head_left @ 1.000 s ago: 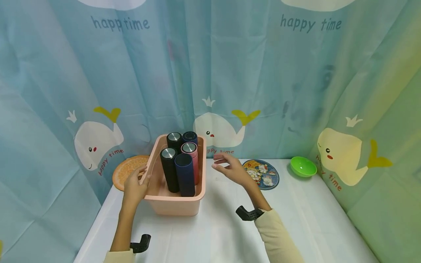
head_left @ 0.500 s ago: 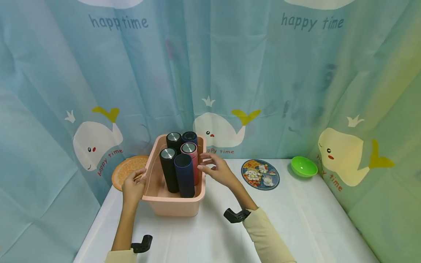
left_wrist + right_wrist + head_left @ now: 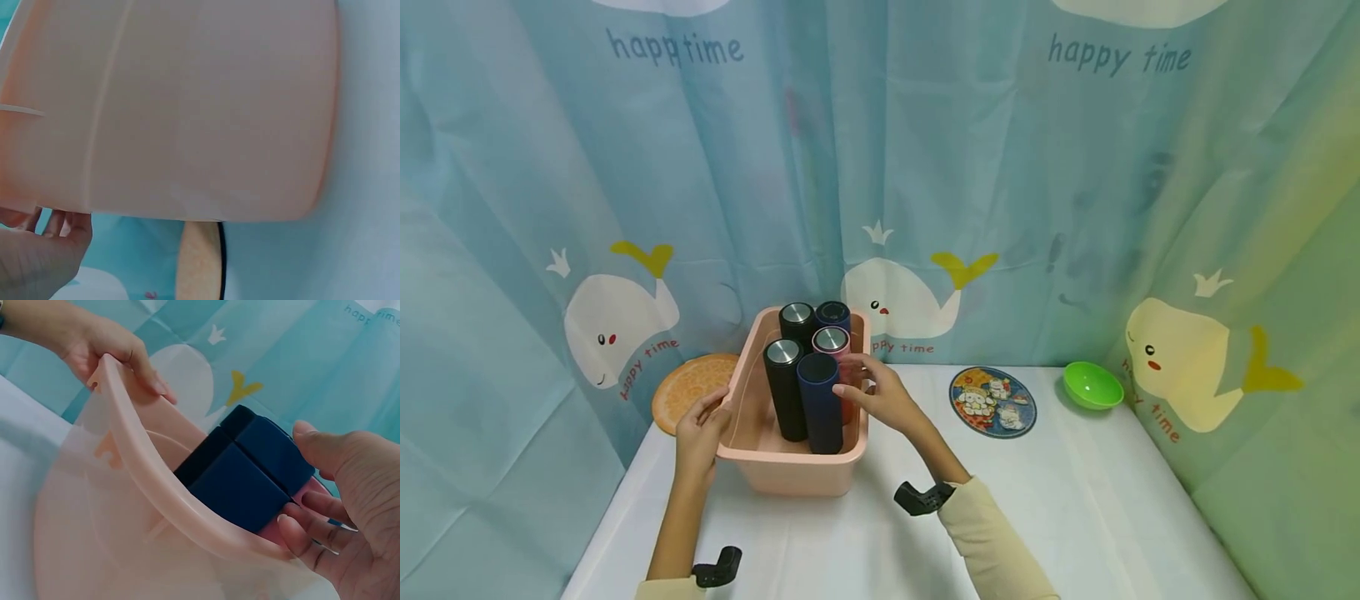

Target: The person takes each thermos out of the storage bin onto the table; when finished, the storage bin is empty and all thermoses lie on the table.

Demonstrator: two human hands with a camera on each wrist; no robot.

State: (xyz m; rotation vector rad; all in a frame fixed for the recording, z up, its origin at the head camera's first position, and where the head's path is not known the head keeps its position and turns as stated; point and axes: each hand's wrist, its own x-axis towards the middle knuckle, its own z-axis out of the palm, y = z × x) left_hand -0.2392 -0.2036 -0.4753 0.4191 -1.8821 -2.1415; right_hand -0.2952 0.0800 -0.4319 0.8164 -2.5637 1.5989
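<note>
Brings right hand [image 3: 883,392] farther in than earlier, across the rim of the pink tub [image 3: 790,455], with parted, unclosed fingers, to the navy bottle [image 3: 822,412] inside, beside the thumb. Pinches opposite rim with left hand [image 3: 698,429]. Expect stiff, smooth, probably weighty; grip around upper sides.

A blue-green curtain [image 3: 1000,167] printed with whales [image 3: 910,302] and the words "happy time" hangs behind a white bench [image 3: 1075,517]. At the bench's back left is an orange mat [image 3: 681,383], partly hidden. Toward the right lies a round, patterned blue mat [image 3: 992,402]; beyond it sits a green bowl [image 3: 1093,386].
</note>
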